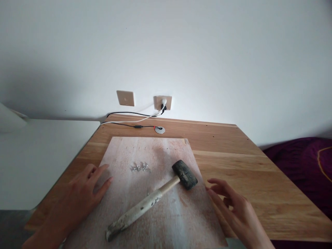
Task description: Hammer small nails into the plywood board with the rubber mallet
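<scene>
A pale plywood board point(155, 152) lies on a wooden table point(246, 180). On the board rests a mallet point(153, 199) with a black head and a worn wooden handle, lying diagonally. Several small metal nails point(140, 167) sit in a cluster above the handle, and one lone nail point(148, 190) lies beside it. My left hand point(85, 190) lies flat on the board's left edge, fingers spread, holding nothing. My right hand point(233, 207) hovers at the board's right edge, fingers apart and slightly curled, empty, close to the mallet head.
Two wall plates are on the white wall behind the table, one point(163, 102) with plugs in it. Black and white cables point(129, 119) run along the table's back edge. A white surface point(38, 155) lies left; purple fabric point(306, 166) lies right.
</scene>
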### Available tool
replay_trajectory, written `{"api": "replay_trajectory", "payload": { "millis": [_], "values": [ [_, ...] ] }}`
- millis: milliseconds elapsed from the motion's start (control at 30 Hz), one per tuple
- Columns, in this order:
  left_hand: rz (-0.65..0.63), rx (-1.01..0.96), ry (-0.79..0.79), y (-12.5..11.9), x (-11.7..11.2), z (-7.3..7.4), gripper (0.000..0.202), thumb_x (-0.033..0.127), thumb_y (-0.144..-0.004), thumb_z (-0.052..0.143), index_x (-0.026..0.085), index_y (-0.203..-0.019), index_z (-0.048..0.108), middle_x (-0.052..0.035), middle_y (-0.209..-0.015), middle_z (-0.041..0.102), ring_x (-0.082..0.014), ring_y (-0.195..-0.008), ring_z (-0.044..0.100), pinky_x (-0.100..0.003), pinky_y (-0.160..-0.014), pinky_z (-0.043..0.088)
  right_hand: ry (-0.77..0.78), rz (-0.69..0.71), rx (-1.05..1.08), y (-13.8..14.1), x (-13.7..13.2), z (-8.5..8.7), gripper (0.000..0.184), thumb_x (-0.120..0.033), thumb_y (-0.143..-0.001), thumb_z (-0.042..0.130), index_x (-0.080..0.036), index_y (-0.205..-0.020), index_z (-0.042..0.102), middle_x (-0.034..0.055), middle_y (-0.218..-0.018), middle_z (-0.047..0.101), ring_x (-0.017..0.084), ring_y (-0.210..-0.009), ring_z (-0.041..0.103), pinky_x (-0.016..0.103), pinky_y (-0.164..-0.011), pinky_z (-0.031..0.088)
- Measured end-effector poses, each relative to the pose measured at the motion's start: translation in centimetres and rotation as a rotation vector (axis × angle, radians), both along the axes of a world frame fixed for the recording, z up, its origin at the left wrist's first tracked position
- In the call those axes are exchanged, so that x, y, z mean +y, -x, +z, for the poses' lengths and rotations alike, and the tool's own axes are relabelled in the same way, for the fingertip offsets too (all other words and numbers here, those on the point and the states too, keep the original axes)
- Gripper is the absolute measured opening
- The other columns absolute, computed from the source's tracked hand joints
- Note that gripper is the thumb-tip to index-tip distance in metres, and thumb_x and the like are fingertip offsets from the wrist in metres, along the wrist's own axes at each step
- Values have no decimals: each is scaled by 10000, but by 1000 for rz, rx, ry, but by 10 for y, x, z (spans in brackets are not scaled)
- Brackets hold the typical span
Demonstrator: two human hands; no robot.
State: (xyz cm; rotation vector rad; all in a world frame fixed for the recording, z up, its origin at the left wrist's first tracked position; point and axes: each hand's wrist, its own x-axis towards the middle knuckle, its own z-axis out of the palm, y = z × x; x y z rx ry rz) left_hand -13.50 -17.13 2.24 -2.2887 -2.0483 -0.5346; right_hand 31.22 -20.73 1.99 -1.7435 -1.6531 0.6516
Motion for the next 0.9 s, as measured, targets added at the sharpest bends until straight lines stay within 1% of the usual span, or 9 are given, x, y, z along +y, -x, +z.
{"api": "replay_trajectory", "payload": {
  "millis": [67, 133, 267, 367, 533, 633, 733, 833, 900],
  "values": [
    [2, 51, 7, -7, -2, -3, 463, 537, -1016, 402, 249, -1186, 723, -84, -1007, 676, -251, -831, 705, -368, -756, 563, -12, -26, -16, -8, -3, 2, 418, -601, -938, 612, -247, -1115, 748, 75, -885, 838, 202, -587, 750, 258, -494, 571],
    [16, 75, 6, -13, -4, -5, 457, 537, -1014, 411, 251, -1186, 722, -71, -1002, 678, -239, -808, 704, -352, -740, 557, -3, -46, -18, -17, -6, 1, 420, -609, -920, 631, -248, -1098, 752, 59, -835, 823, 210, -617, 757, 255, -514, 573],
    [14, 52, -21, -23, -12, -10, 399, 511, -1004, 437, 270, -1126, 731, -61, -983, 702, -240, -811, 717, -345, -723, 558, 49, -94, 23, -35, -14, -6, 428, -618, -912, 659, -246, -1108, 741, 50, -841, 812, 236, -767, 793, 252, -604, 603],
    [-17, 47, -45, -28, -20, -13, 386, 506, -1005, 434, 285, -1125, 728, -59, -982, 726, -252, -849, 728, -358, -737, 572, 72, -115, 54, -44, -19, -7, 455, -635, -910, 659, -240, -1121, 738, 58, -860, 817, 254, -836, 807, 251, -619, 612],
    [-67, 39, -98, -32, -33, -19, 374, 495, -1014, 452, 282, -1129, 737, -85, -1001, 755, -275, -877, 738, -398, -789, 602, 95, -154, 109, -45, -22, 9, 490, -682, -815, 721, -242, -1026, 774, 68, -793, 827, 285, -798, 829, 264, -615, 649],
    [-88, 37, -121, -33, -39, -21, 354, 494, -1017, 465, 291, -1128, 734, -77, -998, 755, -265, -854, 735, -395, -805, 607, 111, -171, 151, -45, -24, 15, 490, -695, -769, 762, -248, -970, 785, 75, -777, 834, 291, -775, 834, 265, -635, 665],
    [-127, 71, -169, -35, -44, -21, 338, 472, -1028, 459, 288, -1097, 734, -66, -973, 753, -247, -795, 726, -381, -767, 604, 96, -218, 164, -48, -28, 14, 506, -703, -760, 768, -249, -983, 786, 80, -782, 837, 291, -775, 836, 257, -633, 664],
    [-158, 109, -199, -37, -47, -21, 326, 415, -1035, 445, 285, -1046, 744, -66, -961, 765, -243, -796, 731, -374, -745, 597, 117, -245, 178, -52, -31, 12, 489, -681, -773, 770, -255, -1012, 783, 80, -798, 843, 295, -831, 840, 260, -698, 671],
    [-167, 129, -209, -39, -47, -21, 331, 398, -1034, 441, 280, -1039, 750, -72, -973, 775, -244, -805, 739, -373, -732, 595, 126, -263, 164, -54, -31, 12, 500, -696, -778, 747, -251, -1003, 784, 85, -791, 841, 299, -826, 837, 266, -686, 670]
  ]
}}
